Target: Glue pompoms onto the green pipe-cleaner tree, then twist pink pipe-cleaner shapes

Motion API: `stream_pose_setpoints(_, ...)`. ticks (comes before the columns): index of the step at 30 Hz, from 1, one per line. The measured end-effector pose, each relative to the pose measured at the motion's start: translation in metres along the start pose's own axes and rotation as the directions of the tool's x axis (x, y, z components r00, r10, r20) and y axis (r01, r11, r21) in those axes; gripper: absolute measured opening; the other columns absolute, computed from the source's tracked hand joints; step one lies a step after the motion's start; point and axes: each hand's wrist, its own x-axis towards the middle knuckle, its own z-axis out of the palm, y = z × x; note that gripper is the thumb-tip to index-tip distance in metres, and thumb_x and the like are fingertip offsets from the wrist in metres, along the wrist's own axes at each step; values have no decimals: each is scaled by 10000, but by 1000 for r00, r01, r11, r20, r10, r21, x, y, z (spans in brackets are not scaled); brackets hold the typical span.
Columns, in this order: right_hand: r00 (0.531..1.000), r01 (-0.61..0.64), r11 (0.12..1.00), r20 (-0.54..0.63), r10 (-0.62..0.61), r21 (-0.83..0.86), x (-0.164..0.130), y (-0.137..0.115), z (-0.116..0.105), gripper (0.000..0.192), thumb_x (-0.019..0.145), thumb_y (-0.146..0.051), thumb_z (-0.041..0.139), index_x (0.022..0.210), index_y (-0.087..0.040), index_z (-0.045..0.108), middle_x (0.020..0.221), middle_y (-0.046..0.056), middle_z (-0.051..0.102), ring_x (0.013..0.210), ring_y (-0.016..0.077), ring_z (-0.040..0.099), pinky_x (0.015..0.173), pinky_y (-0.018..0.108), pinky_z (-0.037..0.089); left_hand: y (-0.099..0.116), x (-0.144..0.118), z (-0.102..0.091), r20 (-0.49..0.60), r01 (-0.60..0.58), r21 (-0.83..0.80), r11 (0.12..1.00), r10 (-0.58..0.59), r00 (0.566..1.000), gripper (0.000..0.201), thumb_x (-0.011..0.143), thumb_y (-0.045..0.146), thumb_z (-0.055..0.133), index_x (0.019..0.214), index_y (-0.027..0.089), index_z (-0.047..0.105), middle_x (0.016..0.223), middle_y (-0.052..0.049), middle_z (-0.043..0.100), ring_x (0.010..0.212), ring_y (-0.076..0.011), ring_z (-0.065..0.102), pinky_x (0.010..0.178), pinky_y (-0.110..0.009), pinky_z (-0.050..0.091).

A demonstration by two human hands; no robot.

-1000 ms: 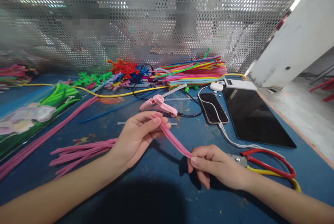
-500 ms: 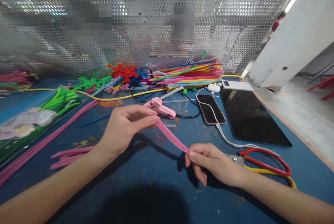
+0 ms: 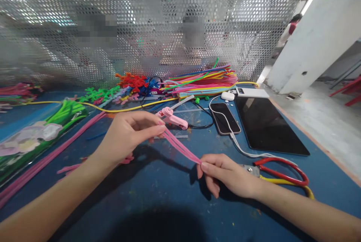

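Pink pipe cleaners (image 3: 182, 147) stretch in a narrow bundle between my hands above the blue table. Their upper end is pinched by my left hand (image 3: 138, 133), thumb against fingertips. Lower down and to the right, my right hand (image 3: 220, 172) pinches the other end, its remaining fingers curled beneath. Just beyond my left fingers lies a pink hot glue gun (image 3: 173, 118) with a pale glue stick (image 3: 183, 102) at its back. More short pink pipe cleaners (image 3: 69, 167) lie on the table, partly hidden behind my left forearm.
Pliers with red and yellow handles (image 3: 282, 172) lie beside my right wrist. Behind them are a tablet (image 3: 270, 125) and a phone (image 3: 225, 118) with a white cable. Colourful pipe cleaners (image 3: 203, 80) are piled along the perforated metal screen (image 3: 158, 20). A bag of green stems (image 3: 67, 110) is at left.
The pink bundle has spread slightly, so separate strands show. My left hand has shifted a little left. The whole view has turned slightly.
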Motion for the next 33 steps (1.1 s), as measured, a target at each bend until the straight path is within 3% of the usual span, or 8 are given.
stream_pose_setpoints(3, 999, -28, 999, 35, 29, -26, -2, -4, 1, 378, 889, -470, 454, 856, -121, 595, 473, -33, 539, 429, 57, 440, 490, 190, 351, -6, 3, -3, 268, 136, 9, 991, -134, 954, 83, 702, 239, 707, 693, 169, 664, 546, -8, 651, 474, -100, 579, 455, -146, 461)
stream_pose_setpoints(7, 997, 21, 982, -71, -35, -186, -4, -26, -16, 333, 847, -436, 534, 908, -124, 634, 539, -7, 589, 488, 80, 509, 510, 202, 395, -33, 2, 9, 595, 403, 64, 913, -359, 719, 128, 730, 244, 669, 718, 152, 581, 570, -6, 647, 499, -121, 623, 450, -164, 475)
stream_pose_setpoints(10, 888, 149, 855, -313, -337, -497, 8, -53, -52, 275, 823, -406, 563, 860, -143, 632, 642, 12, 622, 569, 106, 552, 548, 219, 419, -56, -1, 24, 701, 480, 88, 873, -397, 593, 166, 736, 263, 651, 737, 149, 530, 596, 8, 632, 490, -124, 631, 401, -152, 447)
stream_pose_setpoints(12, 751, 97, 559, -307, -584, -824, 26, -71, -84, 176, 813, -319, 581, 848, -155, 636, 745, 23, 643, 652, 123, 564, 612, 233, 421, -66, -2, 31, 711, 463, 102, 881, -390, 586, 180, 746, 281, 641, 760, 151, 519, 652, 4, 643, 503, -121, 637, 380, -144, 435)
stream_pose_setpoints(14, 731, -93, 155, -173, -660, -984, 53, -83, -114, 136, 841, -201, 517, 873, -162, 644, 834, 41, 650, 747, 148, 568, 693, 257, 412, -70, -3, 33, 707, 432, 110, 895, -376, 599, 187, 753, 294, 636, 781, 153, 516, 689, 2, 647, 523, -121, 643, 388, -148, 449)
stream_pose_setpoints(15, 744, -123, 98, -157, -650, -988, 67, -87, -127, 147, 837, -168, 514, 890, -155, 649, 880, 61, 645, 811, 166, 566, 733, 268, 403, -71, -4, 33, 708, 420, 114, 900, -370, 601, 191, 756, 300, 634, 786, 154, 515, 687, 3, 646, 526, -122, 645, 393, -152, 455)
stream_pose_setpoints(23, 819, -207, -45, -148, -555, -977, 147, -84, -164, 227, 806, -119, 532, 1008, -120, 637, 1011, 128, 615, 907, 207, 561, 777, 298, 392, -70, -6, 32, 703, 374, 138, 917, -357, 616, 154, 765, 283, 599, 795, 157, 516, 688, 6, 640, 482, -116, 630, 358, -154, 428)
stream_pose_setpoints(33, 829, -185, -5, -153, -537, -983, 143, -88, -177, 206, 854, -168, 472, 926, -118, 659, 899, 93, 685, 829, 187, 604, 730, 263, 386, -72, -8, 32, 696, 364, 124, 923, -342, 631, 160, 764, 290, 602, 807, 155, 528, 680, 6, 635, 485, -116, 632, 366, -149, 431)
